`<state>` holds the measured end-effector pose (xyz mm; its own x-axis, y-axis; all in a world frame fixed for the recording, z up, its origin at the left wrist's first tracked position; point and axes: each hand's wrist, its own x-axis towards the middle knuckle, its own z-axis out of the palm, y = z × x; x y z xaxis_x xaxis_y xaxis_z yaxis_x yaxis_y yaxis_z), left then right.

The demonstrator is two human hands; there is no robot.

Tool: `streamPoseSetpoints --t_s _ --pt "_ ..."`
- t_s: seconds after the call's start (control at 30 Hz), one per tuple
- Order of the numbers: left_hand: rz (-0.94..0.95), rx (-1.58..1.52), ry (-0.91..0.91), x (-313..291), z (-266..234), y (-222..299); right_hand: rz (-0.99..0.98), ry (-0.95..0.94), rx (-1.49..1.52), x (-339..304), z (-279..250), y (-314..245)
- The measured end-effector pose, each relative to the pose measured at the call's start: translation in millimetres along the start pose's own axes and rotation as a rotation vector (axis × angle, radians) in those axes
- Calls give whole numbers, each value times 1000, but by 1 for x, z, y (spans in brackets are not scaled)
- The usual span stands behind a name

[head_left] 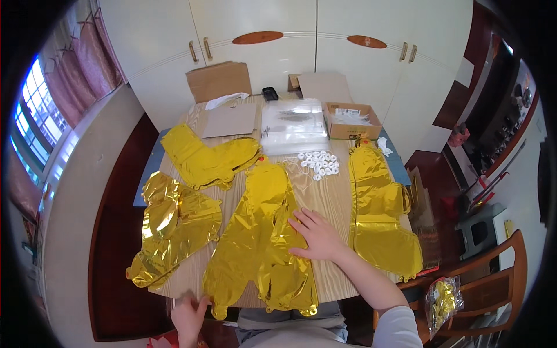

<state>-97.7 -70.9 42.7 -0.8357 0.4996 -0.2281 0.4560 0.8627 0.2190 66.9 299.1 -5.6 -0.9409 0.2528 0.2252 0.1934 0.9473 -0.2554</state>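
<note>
Here, dark print (pixel 296 116) marks clear bags (pixel 293 139) beyond touched gold foil (pixel 261 214).

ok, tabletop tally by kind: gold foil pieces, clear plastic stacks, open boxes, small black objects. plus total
Gold foil pieces: 4
Clear plastic stack: 1
Open cardboard box: 1
Small black object: 1
Total: 7
</note>
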Motion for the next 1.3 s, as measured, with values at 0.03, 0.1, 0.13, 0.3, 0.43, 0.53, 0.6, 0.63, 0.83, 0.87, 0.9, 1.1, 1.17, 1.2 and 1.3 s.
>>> streamPoseSetpoints --t_s 0.03,0.1,0.13,0.3,0.43,0.53,0.6,0.63,0.83,0.87,0.9,1.1,1.17,1.2,1.3 --pt "-68 2 -32 -10 1 -4 2 -9 2 0 1 0" --pt "-98 -544 -118 -10 51 -45 3 -27 5 1 1 -1" --pt "-106 -822 -154 -10 51 -39 4 -35 -1 1 0 -1" --pt "16 -1350 -91 -12 60 -13 12 -78 -28 0 -3 -2" --pt "277 -1325 140 -20 33 33 13 -102 -38 3 -4 -4" --pt "769 -927 212 -10 22 67 17 -94 -33 1 -4 -2" --pt "919 -828 192 -6 27 92 7 -85 -20 1 -3 -3" --pt "985 -732 162 -3 25 109 7 -81 -18 1 -3 -3" --pt "1082 -399 -28 5 53 154 -43 -67 -66 -1 5 4" --pt "1085 -371 -38 8 59 155 -49 -43 -56 -2 6 6" --pt "1081 -360 -39 10 64 153 -44 -22 9 -2 8 8" --pt "1067 -292 -24 9 75 150 -84 88 360 2 6 9" --pt "1068 -276 -8 10 79 150 -229 49 226 3 -1 -2" --pt "1078 -260 -29 8 76 152 -260 15 195 2 0 -2" --pt "1146 -212 -151 10 54 156 -321 -58 138 0 2 -3"
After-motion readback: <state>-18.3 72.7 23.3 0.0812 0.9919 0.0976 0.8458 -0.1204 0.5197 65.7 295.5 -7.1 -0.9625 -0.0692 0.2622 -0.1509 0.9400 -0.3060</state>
